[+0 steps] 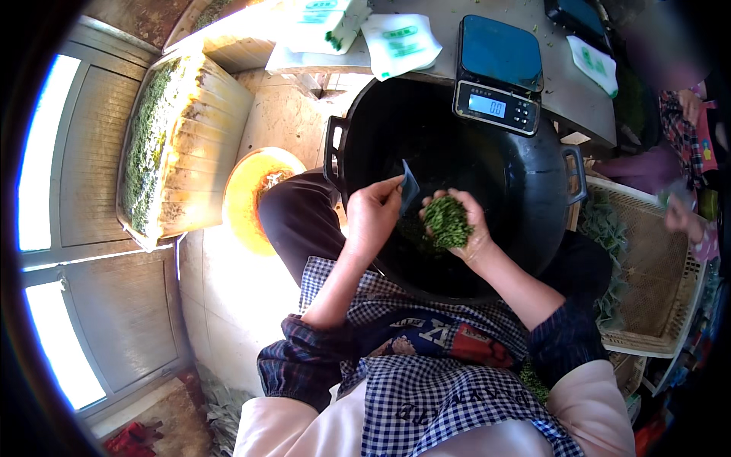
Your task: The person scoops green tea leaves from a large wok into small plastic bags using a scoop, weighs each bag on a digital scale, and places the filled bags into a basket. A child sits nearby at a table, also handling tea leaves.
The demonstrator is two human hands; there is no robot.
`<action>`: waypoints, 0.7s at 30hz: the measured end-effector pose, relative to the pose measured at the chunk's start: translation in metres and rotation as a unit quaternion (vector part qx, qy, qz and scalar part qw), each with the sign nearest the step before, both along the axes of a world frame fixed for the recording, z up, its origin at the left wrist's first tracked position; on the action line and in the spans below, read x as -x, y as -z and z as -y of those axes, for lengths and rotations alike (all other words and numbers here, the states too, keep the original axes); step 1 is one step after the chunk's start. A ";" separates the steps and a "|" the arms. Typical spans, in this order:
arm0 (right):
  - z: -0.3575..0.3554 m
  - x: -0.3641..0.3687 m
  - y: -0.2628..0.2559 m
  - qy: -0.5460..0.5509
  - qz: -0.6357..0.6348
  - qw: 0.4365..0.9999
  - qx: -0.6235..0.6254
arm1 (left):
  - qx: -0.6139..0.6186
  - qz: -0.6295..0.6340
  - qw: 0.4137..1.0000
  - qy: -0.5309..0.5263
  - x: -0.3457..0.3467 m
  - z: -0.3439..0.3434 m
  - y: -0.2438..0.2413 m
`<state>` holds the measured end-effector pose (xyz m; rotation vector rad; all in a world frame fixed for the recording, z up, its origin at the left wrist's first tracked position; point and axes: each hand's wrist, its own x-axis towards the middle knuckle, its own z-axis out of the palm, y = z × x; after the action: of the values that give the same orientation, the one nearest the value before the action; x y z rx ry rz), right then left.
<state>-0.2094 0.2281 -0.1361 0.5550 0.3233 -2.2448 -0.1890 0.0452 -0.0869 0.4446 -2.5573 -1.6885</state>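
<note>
My left hand (372,212) pinches a small clear plastic bag (409,185) between thumb and fingers; whether anything is inside it I cannot tell. Close beside it, my right hand (475,228) is turned palm up and cups a heap of green tea leaves (447,221). Both hands are over a wide black basin (531,188) with side handles, which stands between my knees. Its dark inside hides most of what lies at the bottom. On the table edge beyond the basin sits a digital scale (498,74) with a blue top and a lit display.
Printed white bags (401,44) lie on the grey table (562,94) left of the scale. A large tub of green leaves (188,143) and an orange basin (243,197) stand at left. To the right are a plastic crate (657,268) with filled bags (608,245) and another person's hand (682,220).
</note>
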 end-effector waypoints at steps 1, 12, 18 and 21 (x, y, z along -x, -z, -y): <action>-0.004 0.001 -0.013 0.030 -0.019 0.998 0.048 | 0.032 -0.015 0.999 -0.002 -0.004 -0.009 -0.002; 0.015 -0.013 -0.076 0.322 -0.141 0.920 -0.172 | -0.119 0.019 0.992 0.035 -0.039 -0.054 -0.004; 0.025 -0.022 -0.070 0.300 -0.313 0.847 -0.307 | -0.167 0.045 0.985 0.021 -0.045 -0.055 -0.002; 0.026 -0.027 -0.063 0.243 -0.445 0.763 -0.401 | -0.185 0.034 0.982 0.013 -0.047 -0.055 -0.003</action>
<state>-0.1827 0.2018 -0.0735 -0.1260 1.8724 -2.6680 -0.1416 0.1000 -0.0836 0.4946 -2.2974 -2.2029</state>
